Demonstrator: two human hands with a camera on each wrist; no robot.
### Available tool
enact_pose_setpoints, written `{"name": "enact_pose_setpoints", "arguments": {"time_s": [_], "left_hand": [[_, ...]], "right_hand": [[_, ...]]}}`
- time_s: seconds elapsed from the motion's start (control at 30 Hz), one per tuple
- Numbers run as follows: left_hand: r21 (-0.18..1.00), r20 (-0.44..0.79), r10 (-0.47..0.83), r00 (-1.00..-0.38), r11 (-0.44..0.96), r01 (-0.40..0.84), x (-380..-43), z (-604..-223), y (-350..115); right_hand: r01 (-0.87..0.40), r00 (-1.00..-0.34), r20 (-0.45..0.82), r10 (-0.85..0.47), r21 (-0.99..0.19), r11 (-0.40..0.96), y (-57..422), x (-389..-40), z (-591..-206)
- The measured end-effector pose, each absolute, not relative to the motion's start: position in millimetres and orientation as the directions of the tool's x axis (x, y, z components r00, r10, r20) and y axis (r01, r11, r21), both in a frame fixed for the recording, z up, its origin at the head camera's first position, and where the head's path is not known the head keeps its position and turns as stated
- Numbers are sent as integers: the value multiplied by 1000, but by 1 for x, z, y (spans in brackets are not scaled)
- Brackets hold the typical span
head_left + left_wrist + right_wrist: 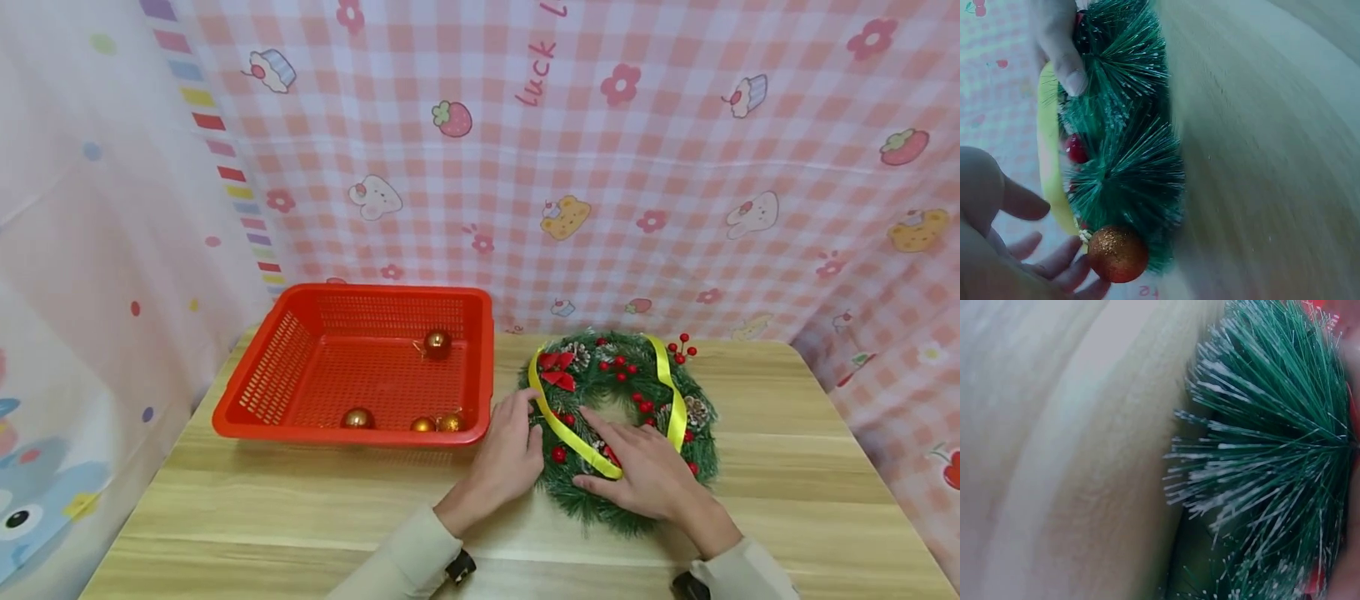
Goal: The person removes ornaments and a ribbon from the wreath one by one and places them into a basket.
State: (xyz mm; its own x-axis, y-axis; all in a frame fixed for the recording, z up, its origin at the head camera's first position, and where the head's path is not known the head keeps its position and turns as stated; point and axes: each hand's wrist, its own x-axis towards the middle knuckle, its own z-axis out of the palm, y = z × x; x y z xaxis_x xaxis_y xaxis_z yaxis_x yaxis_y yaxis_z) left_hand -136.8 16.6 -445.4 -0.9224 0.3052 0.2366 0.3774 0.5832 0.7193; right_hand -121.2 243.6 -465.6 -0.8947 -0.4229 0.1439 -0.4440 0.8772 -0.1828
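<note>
A green wreath [558, 492] with red berries, pinecones and a red bow lies on the table, a yellow ribbon [677, 417] looped over it. At its left side my left hand [506, 450] has its fingers loosely extended. In the left wrist view those fingertips are beside a glittery orange-gold ball ornament [1118, 254] at the wreath's edge; the fingers seem to touch it without curling round it. My right hand [648, 471] rests on the wreath's front part, fingers spread toward the centre hole. Only frosted green needles [1272, 450] fill most of the right wrist view; that hand's fingers are hidden there.
Left of the wreath stands a red plastic basket [352, 435] with several gold and bronze balls inside, among them a bronze ball [437, 343]. Both are on a wooden table [300, 517]. A pink checked curtain [480, 192] hangs behind it.
</note>
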Motion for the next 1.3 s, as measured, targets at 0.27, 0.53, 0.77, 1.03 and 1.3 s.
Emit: {"name": "enact_pose_setpoints", "arguments": {"time_s": [0.27, 0.53, 0.77, 1.03, 1.3], "left_hand": [[746, 230, 225, -947, 583, 320, -151, -453, 22], [745, 345, 220, -912, 527, 409, -155, -460, 26], [837, 318, 176, -932, 410, 363, -157, -463, 29], [880, 303, 127, -945, 344, 328, -158, -461, 32], [738, 409, 106, -906, 545, 397, -161, -460, 38]], "right_hand": [[-438, -898, 131, -420, -189, 879, 243, -123, -464], [-426, -905, 111, -411, -209, 880, 243, -122, -463], [-426, -905, 108, -412, -215, 879, 243, -122, -463], [-423, -906, 112, -408, -208, 882, 244, -121, -463], [-422, -906, 108, -408, -210, 882, 243, -121, -464]]}}
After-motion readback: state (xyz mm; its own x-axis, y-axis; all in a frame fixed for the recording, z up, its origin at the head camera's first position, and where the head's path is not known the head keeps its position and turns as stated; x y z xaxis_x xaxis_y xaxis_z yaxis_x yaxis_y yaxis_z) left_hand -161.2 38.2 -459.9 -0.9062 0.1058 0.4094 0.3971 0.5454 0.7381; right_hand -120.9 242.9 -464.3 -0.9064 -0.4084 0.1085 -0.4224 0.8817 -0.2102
